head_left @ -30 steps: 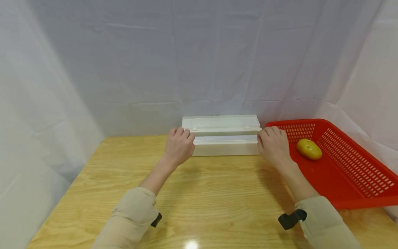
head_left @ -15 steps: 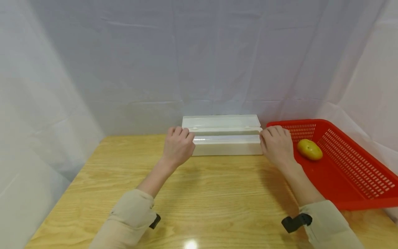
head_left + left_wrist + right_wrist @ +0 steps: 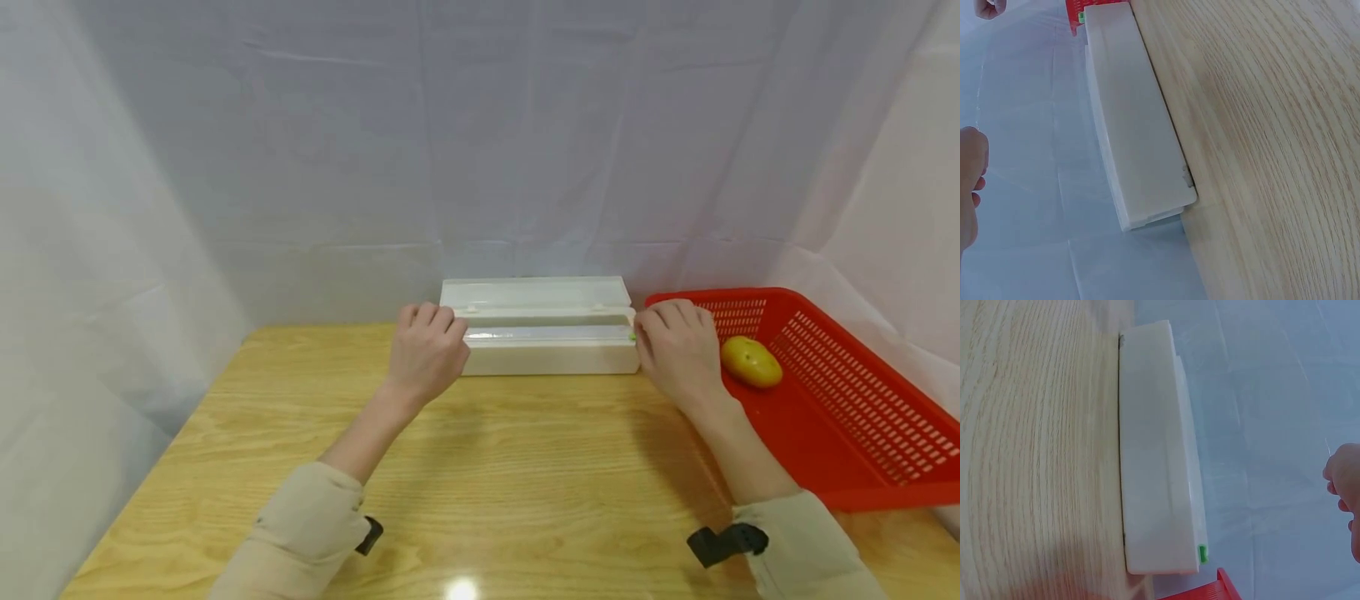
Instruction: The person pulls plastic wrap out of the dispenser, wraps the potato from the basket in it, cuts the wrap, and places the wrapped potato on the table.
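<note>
A white cling film dispenser (image 3: 547, 360) stands at the back of the table, its lid (image 3: 536, 292) tipped back. Shiny clear film (image 3: 525, 333) shows along its opening. My left hand (image 3: 427, 354) is over the dispenser's left end, fingers curled in a pinch. My right hand (image 3: 678, 350) is in a like pinch by the right end, where a green tab (image 3: 1203, 553) shows. Both wrist views show the hands raised apart from the dispenser. Faint thin lines near the fingers suggest clear film stretched between them, though it hardly shows; the fingertips are partly hidden.
A red plastic basket (image 3: 817, 467) stands at the right, close to my right forearm, with a yellow-skinned round fruit or vegetable (image 3: 752, 362) inside. White sheeting (image 3: 525, 150) hangs behind the wooden table (image 3: 510, 483) and at both sides.
My right hand has shifted a little to the right, uncovering the dispenser's right end and its green tab. My left hand has drifted slightly left. Both keep their curled grip.
</note>
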`<state>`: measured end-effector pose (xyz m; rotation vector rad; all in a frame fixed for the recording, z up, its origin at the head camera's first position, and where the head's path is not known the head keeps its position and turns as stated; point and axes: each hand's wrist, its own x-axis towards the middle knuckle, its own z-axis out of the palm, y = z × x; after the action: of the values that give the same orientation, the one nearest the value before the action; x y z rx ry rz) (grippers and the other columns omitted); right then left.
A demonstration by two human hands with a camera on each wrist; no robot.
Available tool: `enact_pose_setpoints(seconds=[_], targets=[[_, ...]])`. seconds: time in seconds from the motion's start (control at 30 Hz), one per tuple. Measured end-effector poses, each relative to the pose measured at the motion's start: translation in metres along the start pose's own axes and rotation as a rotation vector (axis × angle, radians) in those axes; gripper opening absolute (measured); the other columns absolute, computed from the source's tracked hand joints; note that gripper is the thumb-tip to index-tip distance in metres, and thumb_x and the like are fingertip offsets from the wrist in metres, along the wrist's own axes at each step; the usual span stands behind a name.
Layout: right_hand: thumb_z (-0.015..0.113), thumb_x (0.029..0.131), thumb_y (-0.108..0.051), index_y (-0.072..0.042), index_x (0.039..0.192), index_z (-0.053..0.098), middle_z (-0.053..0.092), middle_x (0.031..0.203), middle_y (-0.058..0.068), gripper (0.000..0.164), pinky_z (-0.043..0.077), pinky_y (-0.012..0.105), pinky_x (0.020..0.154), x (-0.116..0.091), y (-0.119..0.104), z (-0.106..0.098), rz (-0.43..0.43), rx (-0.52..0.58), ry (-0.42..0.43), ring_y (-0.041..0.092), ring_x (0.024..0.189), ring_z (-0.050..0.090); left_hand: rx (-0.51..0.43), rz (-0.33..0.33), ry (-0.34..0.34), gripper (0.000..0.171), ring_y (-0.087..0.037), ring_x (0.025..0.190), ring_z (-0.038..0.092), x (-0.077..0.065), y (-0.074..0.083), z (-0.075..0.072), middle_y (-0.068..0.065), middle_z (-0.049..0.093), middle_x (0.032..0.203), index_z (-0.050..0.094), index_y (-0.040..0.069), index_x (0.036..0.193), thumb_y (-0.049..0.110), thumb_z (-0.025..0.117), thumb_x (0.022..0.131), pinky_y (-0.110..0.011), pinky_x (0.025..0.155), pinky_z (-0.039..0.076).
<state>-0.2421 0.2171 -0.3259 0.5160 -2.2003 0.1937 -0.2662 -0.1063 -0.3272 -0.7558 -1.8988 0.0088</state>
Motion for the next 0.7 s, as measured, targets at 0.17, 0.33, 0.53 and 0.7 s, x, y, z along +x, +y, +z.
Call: enact_pose_setpoints(seconds=[0.17, 0.33, 0.53, 0.7], targets=[[0.066, 0.080, -0.004, 0.002, 0.090, 0.062, 0.060, 0.091, 0.020, 0.013, 0.039, 0.050, 0.082, 0.001, -0.001, -0.005, 0.003, 0.017, 0.012, 0.037, 0.091, 0.049, -0.004, 0.004, 0.006, 0.006, -0.027, 0.069, 0.050, 0.001, 0.001, -0.004, -0.007, 0.054, 0.067, 0.055, 0.006, 0.065, 0.002, 0.054, 0.070, -0.041, 0.070, 0.039], [0.067, 0.079, -0.003, 0.002, 0.092, 0.061, 0.059, 0.092, 0.019, 0.015, 0.038, 0.050, 0.082, 0.000, -0.002, -0.009, 0.012, 0.023, 0.015, 0.037, 0.092, 0.049, -0.009, 0.010, 0.018, 0.007, -0.027, 0.069, 0.049, 0.003, 0.002, -0.008, -0.007, 0.054, 0.066, 0.055, 0.006, 0.064, 0.001, 0.054, 0.069, -0.040, 0.070, 0.039], [0.066, 0.078, -0.002, 0.002, 0.091, 0.062, 0.058, 0.090, 0.019, 0.014, 0.037, 0.051, 0.081, -0.001, -0.002, -0.013, -0.008, 0.033, 0.052, 0.038, 0.091, 0.049, -0.021, 0.020, 0.021, 0.007, -0.027, 0.068, 0.049, 0.005, 0.003, -0.014, -0.008, 0.054, 0.067, 0.055, 0.006, 0.065, 0.002, 0.053, 0.070, -0.041, 0.070, 0.039], [0.066, 0.078, -0.002, 0.002, 0.091, 0.062, 0.058, 0.089, 0.019, 0.015, 0.037, 0.051, 0.081, -0.001, -0.003, -0.018, -0.038, 0.033, 0.083, 0.038, 0.091, 0.049, -0.038, 0.023, 0.039, 0.008, -0.027, 0.069, 0.049, 0.006, 0.004, -0.019, -0.008, 0.055, 0.068, 0.056, 0.005, 0.067, 0.001, 0.051, 0.071, -0.041, 0.069, 0.038]])
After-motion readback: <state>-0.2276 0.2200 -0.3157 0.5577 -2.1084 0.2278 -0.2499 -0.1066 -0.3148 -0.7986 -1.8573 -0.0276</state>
